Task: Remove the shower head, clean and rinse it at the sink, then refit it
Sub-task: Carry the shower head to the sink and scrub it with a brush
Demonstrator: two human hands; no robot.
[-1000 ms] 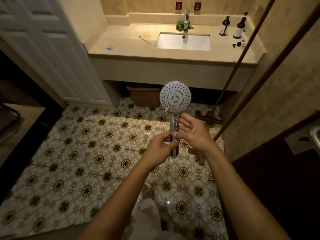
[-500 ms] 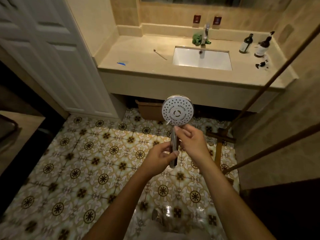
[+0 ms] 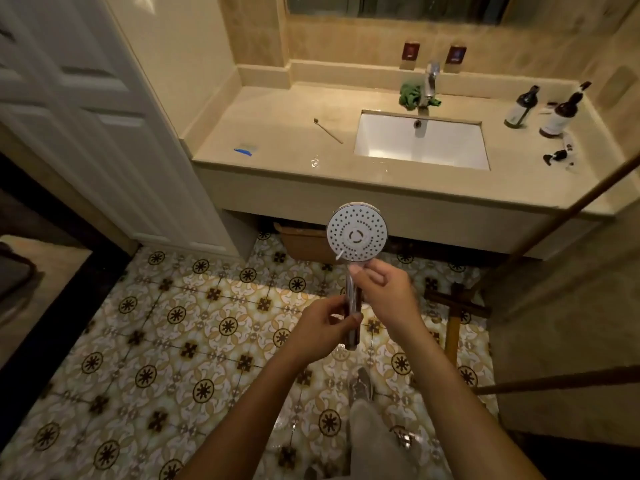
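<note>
Tiled bathroom, vanity with sink at 12 o'clock, larger in view than a second ago: approaching. Shower head detached, upright mid-frame; left hand wrapped round handle, right hand pinching neck. Cleaning next.

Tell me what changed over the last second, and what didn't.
The person walked toward the sink, so the counter now looms closer. The right hand slid up the handle to just under the shower head. The left hand kept its grip lower on the handle. The head stayed upright, face toward the camera; nothing on the counter moved.
</note>
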